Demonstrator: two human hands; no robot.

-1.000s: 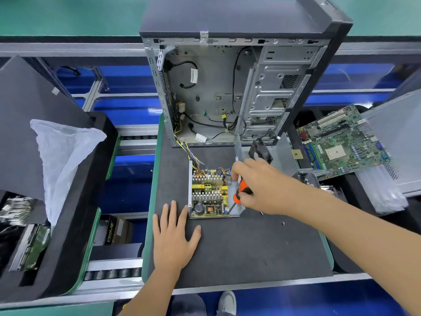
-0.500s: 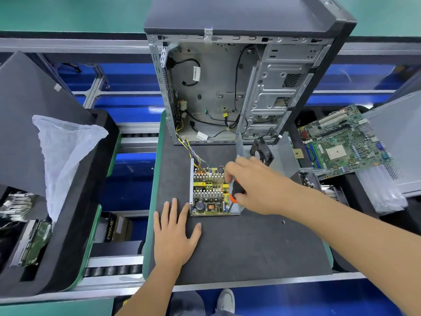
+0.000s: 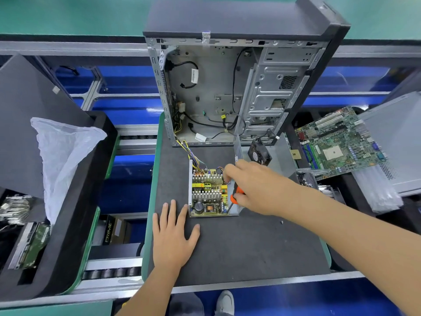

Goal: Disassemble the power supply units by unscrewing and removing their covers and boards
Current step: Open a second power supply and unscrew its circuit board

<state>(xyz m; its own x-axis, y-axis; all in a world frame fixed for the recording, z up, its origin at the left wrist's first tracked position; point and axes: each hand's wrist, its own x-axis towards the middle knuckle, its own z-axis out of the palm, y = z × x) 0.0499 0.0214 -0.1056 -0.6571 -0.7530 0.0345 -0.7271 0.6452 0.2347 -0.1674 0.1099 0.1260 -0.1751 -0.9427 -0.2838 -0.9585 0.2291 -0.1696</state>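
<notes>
The open silver power supply unit with its yellow circuit board [image 3: 208, 192] lies mid-tabletop, at six o'clock from the upright grey computer case [image 3: 227, 92]. The right hand [image 3: 252, 185] curls its fingers round an orange-handled screwdriver [image 3: 235, 198], apparently working a board screw. The left hand [image 3: 174, 236] lies flat, fingers spread, at seven o'clock of the unit, likely for balance.

Green floor [image 3: 68, 14] beyond blue-framed roller conveyor [image 3: 127, 87].

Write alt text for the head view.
The right hand grips an orange-handled screwdriver at the opened power supply's circuit board, while the left hand rests flat on the dark mat beside it. An empty computer case stands behind.
</notes>
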